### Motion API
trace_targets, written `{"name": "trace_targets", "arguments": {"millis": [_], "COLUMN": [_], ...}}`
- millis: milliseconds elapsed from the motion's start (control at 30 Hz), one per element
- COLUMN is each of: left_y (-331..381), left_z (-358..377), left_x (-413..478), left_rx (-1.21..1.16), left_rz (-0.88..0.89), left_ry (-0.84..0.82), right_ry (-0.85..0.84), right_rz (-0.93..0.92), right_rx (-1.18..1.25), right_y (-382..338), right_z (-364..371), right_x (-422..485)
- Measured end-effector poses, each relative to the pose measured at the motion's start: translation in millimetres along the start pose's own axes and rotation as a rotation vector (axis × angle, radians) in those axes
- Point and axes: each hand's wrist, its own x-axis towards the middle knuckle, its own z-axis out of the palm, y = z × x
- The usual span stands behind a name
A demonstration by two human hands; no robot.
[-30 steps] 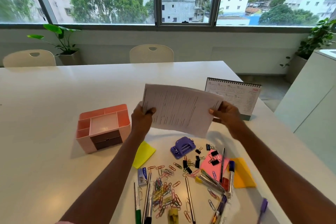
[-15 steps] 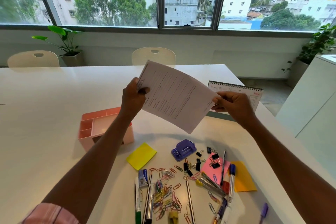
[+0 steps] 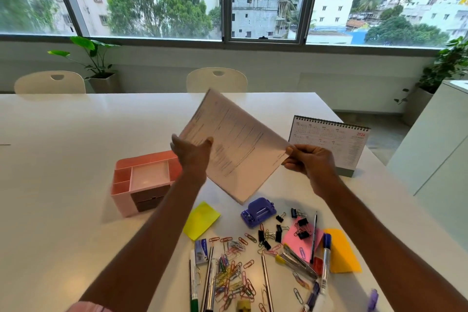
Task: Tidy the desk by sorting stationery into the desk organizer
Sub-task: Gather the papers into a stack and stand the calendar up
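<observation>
Each grip clamped: left hand [image 3: 192,153] and right hand [image 3: 310,163] hold tilted paper sheets [image 3: 243,149] above the worktop [image 3: 63,159]. The pink organizer [image 3: 141,177] stands left, partly hidden by the left forearm [image 3: 162,223]. Scattered beneath: hole punch [image 3: 258,211], paper clips [image 3: 234,278], pens [image 3: 326,257]. A calendar [image 3: 331,142] stands behind.

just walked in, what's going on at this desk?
A person holds printed papers in the air above the white table. The left hand grips their left edge and the right hand pinches the right corner. The pink organizer stands to the left. Paper clips, binder clips, pens, sticky notes and a purple hole punch lie loose on the table. None of them shows in the organizer yet.
</observation>
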Motion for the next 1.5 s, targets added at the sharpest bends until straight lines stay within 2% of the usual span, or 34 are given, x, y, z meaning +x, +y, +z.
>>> {"name": "trace_targets", "arguments": {"millis": [100, 233, 367, 533, 767, 1033, 1267, 1500], "left_y": [-24.1, -38.9, -44.3, -39.2, -45.3, -63.9, -93.1, -99.6], "left_z": [13.9, 19.9, 23.5, 24.3, 34.9, 37.6, 46.4, 42.6], "left_x": [-21.0, -38.4, -44.8, -56.2, -64.1, -42.2, -28.8, -15.8], "left_rx": [-0.049, -0.037, 0.053, 0.047, -0.091, -0.039, 0.106, 0.316], "left_rz": [-0.165, -0.106, 0.013, -0.041, -0.168, -0.206, -0.328, -0.297], "left_ry": [-0.026, 0.013, -0.062, -0.074, -0.2, -0.315, -0.421, -0.49], "right_ry": [0.036, 0.12, 0.188, 0.283, 0.378, 0.332, 0.208, 0.152], "right_rz": [0.072, 0.14, 0.186, 0.218, 0.258, 0.332, 0.29, 0.301], "right_rx": [0.099, 0.214, 0.283, 0.351, 0.363, 0.102, -0.481, -0.647], "right_y": [19.1, 41.6, 53.9, 60.3, 70.0, 84.1, 92.2, 95.2], "right_z": [5.8, 14.6, 24.3, 30.0, 34.7, 15.2, 6.3, 1.5], "right_x": [-2.7, -4.2, -8.4, -11.7, -12.8, 3.0, 13.1, 18.0]}}
